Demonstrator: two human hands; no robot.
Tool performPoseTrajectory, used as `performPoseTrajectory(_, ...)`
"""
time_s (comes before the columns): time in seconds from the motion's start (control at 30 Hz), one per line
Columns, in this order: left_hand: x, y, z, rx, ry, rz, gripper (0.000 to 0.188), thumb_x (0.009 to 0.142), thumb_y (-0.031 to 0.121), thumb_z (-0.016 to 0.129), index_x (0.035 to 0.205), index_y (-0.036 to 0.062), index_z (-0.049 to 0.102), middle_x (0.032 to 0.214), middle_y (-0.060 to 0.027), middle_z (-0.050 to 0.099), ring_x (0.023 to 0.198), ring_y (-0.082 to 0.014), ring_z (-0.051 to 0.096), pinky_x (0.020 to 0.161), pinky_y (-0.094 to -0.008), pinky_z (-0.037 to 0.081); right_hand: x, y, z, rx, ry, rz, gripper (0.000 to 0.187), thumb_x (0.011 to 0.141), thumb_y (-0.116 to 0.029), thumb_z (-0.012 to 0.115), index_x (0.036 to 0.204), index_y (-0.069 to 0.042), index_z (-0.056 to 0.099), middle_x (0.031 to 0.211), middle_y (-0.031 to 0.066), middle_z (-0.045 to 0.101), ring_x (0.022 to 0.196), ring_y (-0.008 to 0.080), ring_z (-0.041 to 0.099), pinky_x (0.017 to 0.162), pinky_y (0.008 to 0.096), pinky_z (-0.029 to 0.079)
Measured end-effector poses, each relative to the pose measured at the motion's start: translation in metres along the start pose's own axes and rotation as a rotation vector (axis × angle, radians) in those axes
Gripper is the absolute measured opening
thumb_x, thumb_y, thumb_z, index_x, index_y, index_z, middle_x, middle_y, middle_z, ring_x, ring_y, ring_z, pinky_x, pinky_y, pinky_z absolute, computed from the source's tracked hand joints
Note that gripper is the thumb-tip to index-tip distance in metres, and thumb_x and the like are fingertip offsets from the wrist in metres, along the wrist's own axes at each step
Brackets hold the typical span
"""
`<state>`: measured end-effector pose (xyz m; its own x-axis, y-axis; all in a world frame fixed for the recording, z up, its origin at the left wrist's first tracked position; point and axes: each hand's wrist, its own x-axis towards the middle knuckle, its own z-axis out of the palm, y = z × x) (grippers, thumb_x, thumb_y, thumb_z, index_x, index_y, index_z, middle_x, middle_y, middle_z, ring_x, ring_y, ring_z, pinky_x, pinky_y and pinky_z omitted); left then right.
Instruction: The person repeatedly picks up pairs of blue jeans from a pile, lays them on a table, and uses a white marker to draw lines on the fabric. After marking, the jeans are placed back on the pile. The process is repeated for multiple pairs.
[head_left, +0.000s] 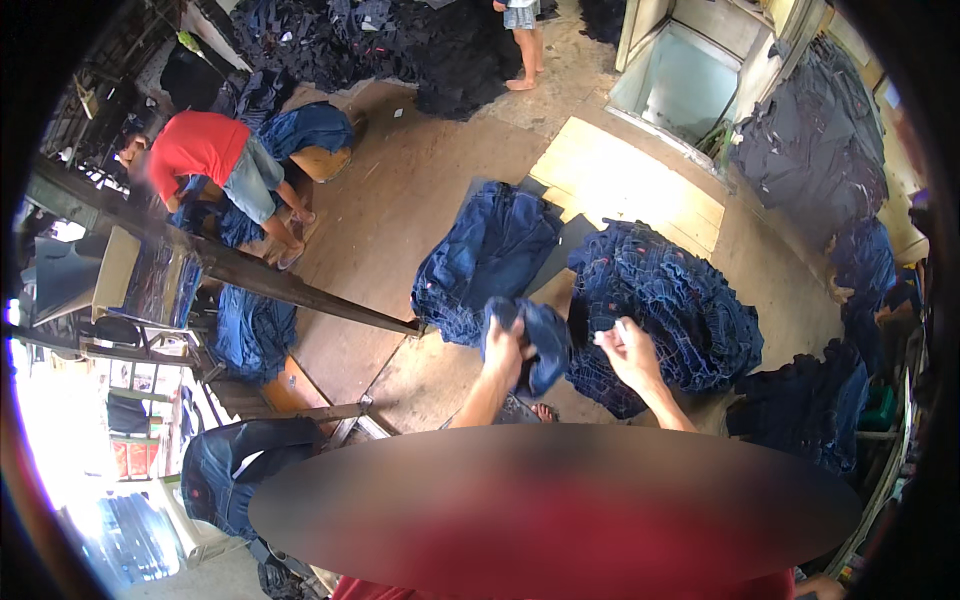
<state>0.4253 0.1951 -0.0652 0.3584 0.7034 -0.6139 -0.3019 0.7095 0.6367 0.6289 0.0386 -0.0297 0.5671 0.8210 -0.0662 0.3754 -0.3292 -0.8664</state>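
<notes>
My left hand (506, 350) is closed around a bunched dark blue denim garment (546, 345), which hangs mostly to the right of the fingers. To its right, my right hand (632, 358) is raised with thumb and fingers drawn together. Something small and white shows at those fingertips; whether it is held or wrapped round them I cannot make out. Just beyond the left hand lies a stack of folded jeans (490, 245). Under and beyond the right hand is a large heap of denim pieces (665, 300) with pale stitching and frayed edges.
A person in a red shirt (205, 150) bends over denim at the left. A slanting beam (290, 290) runs between us. Another person's legs (525, 60) stand at the back. Dark cloth heaps (815, 140) line the right wall, near a floor opening (680, 80) and pale board (630, 185).
</notes>
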Motion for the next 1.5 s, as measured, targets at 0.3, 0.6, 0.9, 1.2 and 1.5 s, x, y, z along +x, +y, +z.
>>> performPoseTrajectory(0.3, 0.084, 0.140, -0.013, 0.068, -0.242, 0.217, 0.035, 0.105, 0.015, 0.064, 0.139, 0.0188, 0.062, 0.128, -0.0038, 0.070, 0.107, -0.0218, 0.068, 0.075, -0.0383, 0.056, -0.003, 0.015, -0.160, -0.501, 0.396, -0.044, 0.027, 0.100, -0.017, 0.075, 0.090, -0.003, 0.055, 0.084, 0.0178, 0.076, 0.076, 0.0434, 0.074, 0.067, 0.0496, 0.057)
performPoseTrajectory(0.6, 0.071, 0.086, -0.243, 0.631, 0.333, 0.104, 0.038, 0.109, 0.026, 0.053, 0.140, 0.0098, 0.067, 0.130, -0.0128, 0.075, 0.112, -0.0308, 0.076, 0.096, -0.0475, 0.059, 0.086, 0.134, -0.212, -0.599, -0.010, 0.181, 0.096, 0.084, -0.050, 0.092, 0.150, 0.002, 0.045, 0.144, 0.0322, 0.066, 0.136, 0.0480, 0.063, 0.112, 0.0496, 0.053)
performPoseTrajectory(0.9, -0.039, 0.076, -0.267, 0.555, 0.319, -0.009, 0.049, 0.111, 0.030, 0.058, 0.153, 0.0045, 0.059, 0.140, -0.0164, 0.075, 0.117, -0.0303, 0.077, 0.102, -0.0451, 0.058, 0.157, 0.250, -0.276, -0.600, 0.410, 0.241, 0.075, 0.109, -0.041, 0.055, 0.157, 0.015, 0.041, 0.159, 0.0380, 0.051, 0.151, 0.0475, 0.049, 0.127, 0.0468, 0.037)
performPoseTrajectory(1.2, -0.071, 0.119, -0.011, 0.648, -0.405, 0.422, 0.038, 0.114, 0.029, 0.065, 0.142, 0.0049, 0.071, 0.128, -0.0054, 0.079, 0.104, -0.0149, 0.073, 0.098, -0.0340, 0.059, 0.183, -0.087, -0.187, -0.318, 0.541, -0.452, 0.060, 0.084, -0.030, 0.097, 0.121, -0.001, 0.061, 0.114, 0.0231, 0.076, 0.106, 0.0388, 0.074, 0.098, 0.0468, 0.056)
performPoseTrajectory(1.5, 0.000, 0.042, 0.066, -0.140, -0.153, -0.082, 0.044, 0.112, 0.051, 0.062, 0.134, 0.0133, 0.069, 0.123, -0.0071, 0.073, 0.108, -0.0244, 0.066, 0.094, -0.0418, 0.051, 0.042, -0.082, 0.052, -0.238, 0.150, -0.537, 0.069, 0.068, -0.002, 0.092, 0.130, -0.002, 0.060, 0.101, 0.0158, 0.068, 0.094, 0.0351, 0.071, 0.086, 0.0465, 0.059)
